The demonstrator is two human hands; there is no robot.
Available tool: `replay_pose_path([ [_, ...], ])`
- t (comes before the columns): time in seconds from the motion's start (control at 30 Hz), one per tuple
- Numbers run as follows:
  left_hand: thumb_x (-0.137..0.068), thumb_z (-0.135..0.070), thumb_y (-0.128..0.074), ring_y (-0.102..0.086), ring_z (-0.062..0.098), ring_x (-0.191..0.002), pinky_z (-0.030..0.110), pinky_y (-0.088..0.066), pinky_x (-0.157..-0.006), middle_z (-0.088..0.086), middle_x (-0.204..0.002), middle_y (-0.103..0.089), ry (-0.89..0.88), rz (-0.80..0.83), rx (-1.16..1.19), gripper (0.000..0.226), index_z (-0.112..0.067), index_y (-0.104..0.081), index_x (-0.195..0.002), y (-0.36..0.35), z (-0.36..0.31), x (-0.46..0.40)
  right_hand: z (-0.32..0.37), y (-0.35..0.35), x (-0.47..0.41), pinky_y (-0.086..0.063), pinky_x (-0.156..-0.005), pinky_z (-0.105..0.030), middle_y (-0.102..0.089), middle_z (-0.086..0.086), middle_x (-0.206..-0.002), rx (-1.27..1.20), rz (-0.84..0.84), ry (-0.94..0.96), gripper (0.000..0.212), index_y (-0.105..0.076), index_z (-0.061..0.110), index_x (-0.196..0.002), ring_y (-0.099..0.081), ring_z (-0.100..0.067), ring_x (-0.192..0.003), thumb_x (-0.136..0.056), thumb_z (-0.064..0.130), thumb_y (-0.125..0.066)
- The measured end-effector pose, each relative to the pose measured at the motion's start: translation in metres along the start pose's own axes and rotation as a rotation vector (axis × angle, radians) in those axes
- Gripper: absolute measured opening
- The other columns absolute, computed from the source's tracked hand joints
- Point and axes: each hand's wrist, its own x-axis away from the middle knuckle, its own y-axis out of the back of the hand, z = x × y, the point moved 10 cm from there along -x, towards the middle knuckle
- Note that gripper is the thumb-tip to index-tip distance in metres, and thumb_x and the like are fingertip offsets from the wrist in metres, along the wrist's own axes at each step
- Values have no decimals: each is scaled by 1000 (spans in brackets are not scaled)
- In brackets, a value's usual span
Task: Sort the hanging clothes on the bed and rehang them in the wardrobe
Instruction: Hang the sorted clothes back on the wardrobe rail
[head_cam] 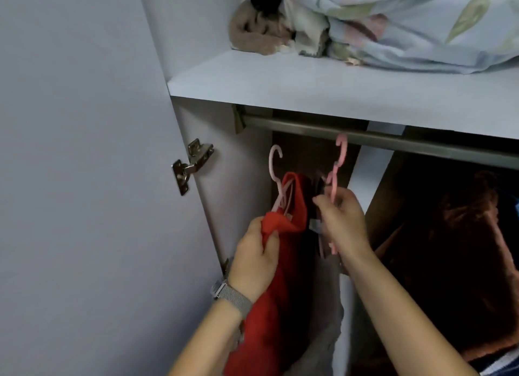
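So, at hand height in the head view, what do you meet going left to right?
Door hinge → left hand gripping the red garment → right hand pinching a pink hanger → dark brown clothes already hanging.

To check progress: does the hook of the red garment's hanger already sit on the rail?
No, the hook hangs free below the rail.

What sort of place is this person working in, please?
Most likely inside a bedroom wardrobe: a metal hanging rail under a shelf holding folded bedding, and a hinged door.
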Motion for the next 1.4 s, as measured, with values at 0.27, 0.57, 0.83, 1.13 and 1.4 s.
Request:
replay_pose_path([
  [0.27, -93, -11, -49, -57, 26, -90, 18, -31, -64, 15, -98, -64, 33, -98, -19, 18, 0, -56, -106, 17, 0, -118, -5, 13, -16, -33, -49, -23, -47, 0, -71, -8, 9, -30, 19, -48, 23, -108, -41, -6, -49, -92, 12, -50],
  [0.57, -98, -14, -36, -57, 44, -93, 40, -38, -70, 30, -100, -58, 210, -44, -173, 27, 7, -38, -114, -11, 80, -163, -12, 8, -12, -45, -57, -19, -55, -1, -78, 131, 128, -21, 38, -42, 28, -119, -54, -9, -62, -92, 3, -50],
  [0.83, -86, -23, -55, -59, 35, -103, 37, -46, -82, 19, -111, -60, 412, 5, 35, 41, -3, -44, -120, 0, 105, -155, -1, -36, -28, -40, -43, -14, -47, -3, -78, 79, 238, -62, 27, -41, 25, -128, -46, -9, -57, -103, 16, -36],
  [1.13, -89, -27, -52, -55, 24, -107, 33, -42, -94, 9, -107, -63, 227, -145, 61, 26, -12, -64, -107, 29, 71, -95, 36, -120, -109, -31, -43, -20, -53, -2, -72, -24, 217, -73, 28, -45, 14, -128, -46, -4, -43, -103, 13, -33],
  [1.4, -89, -1, -44, -56, 32, -81, 31, -42, -70, 10, -83, -62, 118, -133, 47, 25, -14, -65, -93, 34, 73, -66, -20, -130, -144, -47, -79, -32, -65, -14, -114, 322, 111, -53, 31, -49, 8, -127, -61, -18, -84, -100, 14, -37],
])
